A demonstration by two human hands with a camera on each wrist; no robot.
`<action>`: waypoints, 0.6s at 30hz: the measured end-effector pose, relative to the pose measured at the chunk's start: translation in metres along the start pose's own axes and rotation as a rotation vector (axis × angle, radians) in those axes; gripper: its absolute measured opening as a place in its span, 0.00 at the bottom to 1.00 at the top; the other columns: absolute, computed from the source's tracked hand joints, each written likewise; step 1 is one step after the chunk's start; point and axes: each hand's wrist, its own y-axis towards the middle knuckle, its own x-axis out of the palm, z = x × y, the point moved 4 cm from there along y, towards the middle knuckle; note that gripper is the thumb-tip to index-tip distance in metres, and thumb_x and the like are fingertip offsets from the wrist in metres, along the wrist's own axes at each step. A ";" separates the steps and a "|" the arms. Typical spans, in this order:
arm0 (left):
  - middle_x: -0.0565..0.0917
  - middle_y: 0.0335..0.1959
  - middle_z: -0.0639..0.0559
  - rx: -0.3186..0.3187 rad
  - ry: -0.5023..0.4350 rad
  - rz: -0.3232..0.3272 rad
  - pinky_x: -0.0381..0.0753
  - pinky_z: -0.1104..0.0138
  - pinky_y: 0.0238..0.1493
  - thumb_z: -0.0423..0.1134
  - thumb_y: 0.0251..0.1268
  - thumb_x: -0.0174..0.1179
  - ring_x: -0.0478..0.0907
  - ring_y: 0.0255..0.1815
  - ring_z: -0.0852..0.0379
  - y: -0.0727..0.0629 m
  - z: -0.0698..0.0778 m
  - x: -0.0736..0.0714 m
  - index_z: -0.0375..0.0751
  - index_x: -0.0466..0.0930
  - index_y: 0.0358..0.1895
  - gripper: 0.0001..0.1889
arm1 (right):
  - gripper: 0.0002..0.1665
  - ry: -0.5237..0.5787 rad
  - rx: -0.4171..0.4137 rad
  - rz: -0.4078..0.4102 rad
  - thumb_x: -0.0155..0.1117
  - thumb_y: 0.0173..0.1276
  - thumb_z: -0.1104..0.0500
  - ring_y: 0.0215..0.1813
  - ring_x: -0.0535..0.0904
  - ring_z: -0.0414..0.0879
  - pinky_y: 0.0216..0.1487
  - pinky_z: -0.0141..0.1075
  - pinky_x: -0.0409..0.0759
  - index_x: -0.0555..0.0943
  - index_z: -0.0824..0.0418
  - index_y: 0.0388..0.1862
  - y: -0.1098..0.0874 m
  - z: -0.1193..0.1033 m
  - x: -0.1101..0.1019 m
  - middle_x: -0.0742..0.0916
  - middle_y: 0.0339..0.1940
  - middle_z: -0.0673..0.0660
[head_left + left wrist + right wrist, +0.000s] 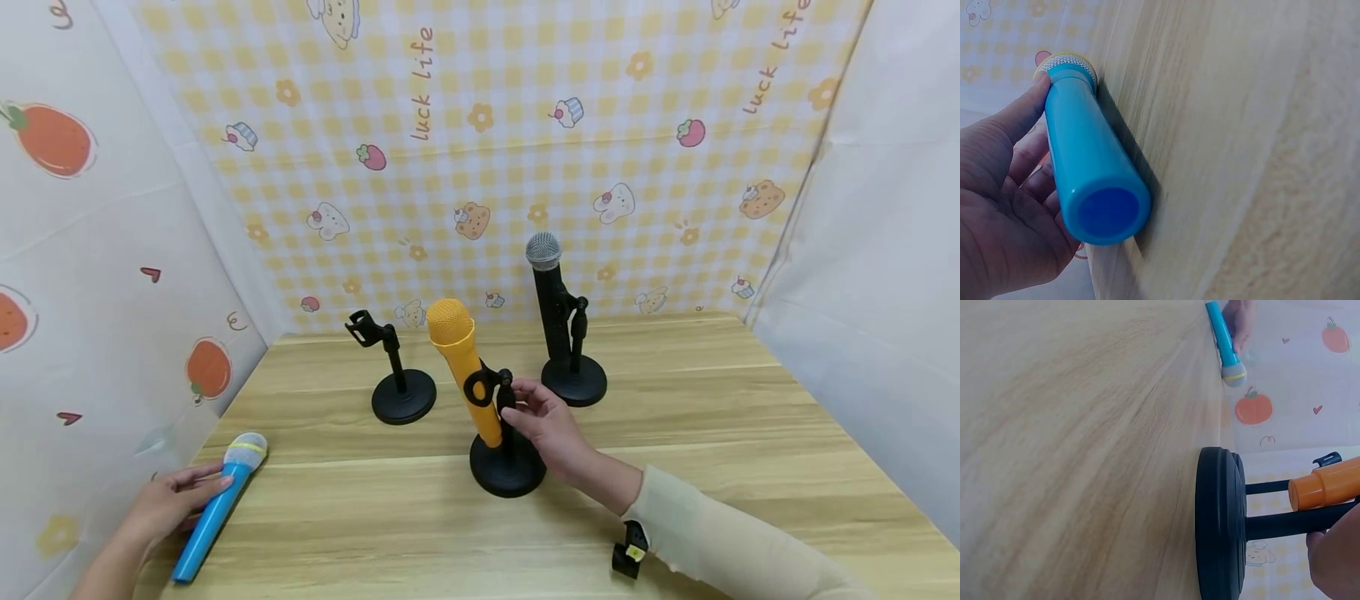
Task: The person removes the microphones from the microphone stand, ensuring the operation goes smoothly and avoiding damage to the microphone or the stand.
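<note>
At the table's left edge my left hand (167,505) holds a blue microphone (213,518) with a grey, yellow-banded head. The left wrist view shows the thumb along one side of the blue handle (1088,134) and fingers bent behind it; its hollow end faces the camera. Near the middle, my right hand (553,432) pinches the upright post of a black microphone stand (504,475). An orange microphone (459,354) leans in that stand's clip, head up. In the right wrist view, the round base (1215,519) sits on the wood and the fingers are partly cut off.
Behind to the left stands a black microphone stand (403,398) with a bare clip. Back right, another stand (576,385) holds a black microphone (550,304) with a silver head. Patterned cloth walls (480,167) enclose the wooden table (360,508) at the back and sides.
</note>
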 end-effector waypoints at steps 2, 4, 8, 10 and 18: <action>0.69 0.61 0.22 0.000 0.005 0.001 0.83 0.55 0.43 0.61 0.62 0.62 0.81 0.43 0.51 0.000 0.000 0.000 0.23 0.60 0.69 0.47 | 0.18 -0.001 0.000 -0.002 0.62 0.66 0.73 0.48 0.76 0.48 0.53 0.34 0.77 0.76 0.60 0.53 0.000 0.000 0.000 0.78 0.49 0.57; 0.69 0.60 0.22 0.003 0.009 0.001 0.83 0.55 0.43 0.61 0.62 0.62 0.81 0.44 0.50 0.000 0.000 0.000 0.23 0.60 0.69 0.47 | 0.18 -0.003 -0.002 -0.005 0.62 0.66 0.73 0.49 0.76 0.48 0.53 0.34 0.77 0.75 0.61 0.53 0.000 0.000 0.000 0.78 0.50 0.57; 0.70 0.60 0.22 0.008 0.007 -0.002 0.83 0.55 0.43 0.61 0.62 0.61 0.81 0.44 0.49 0.000 0.000 0.001 0.23 0.60 0.69 0.46 | 0.18 -0.009 -0.007 -0.011 0.62 0.66 0.73 0.49 0.77 0.47 0.53 0.34 0.77 0.76 0.61 0.53 0.001 0.001 -0.001 0.78 0.49 0.57; 0.70 0.60 0.22 0.006 0.004 -0.003 0.83 0.55 0.43 0.61 0.62 0.61 0.81 0.44 0.49 0.000 0.000 0.001 0.23 0.60 0.69 0.46 | 0.18 -0.010 -0.008 -0.010 0.62 0.66 0.73 0.48 0.77 0.47 0.53 0.34 0.77 0.76 0.60 0.53 0.001 0.002 -0.001 0.78 0.49 0.57; 0.68 0.61 0.22 -0.005 0.003 -0.007 0.82 0.54 0.44 0.61 0.62 0.61 0.80 0.45 0.49 0.000 0.000 0.000 0.23 0.60 0.69 0.47 | 0.19 -0.004 -0.003 -0.007 0.63 0.66 0.73 0.49 0.77 0.47 0.54 0.35 0.77 0.76 0.61 0.53 0.002 0.003 -0.002 0.78 0.49 0.57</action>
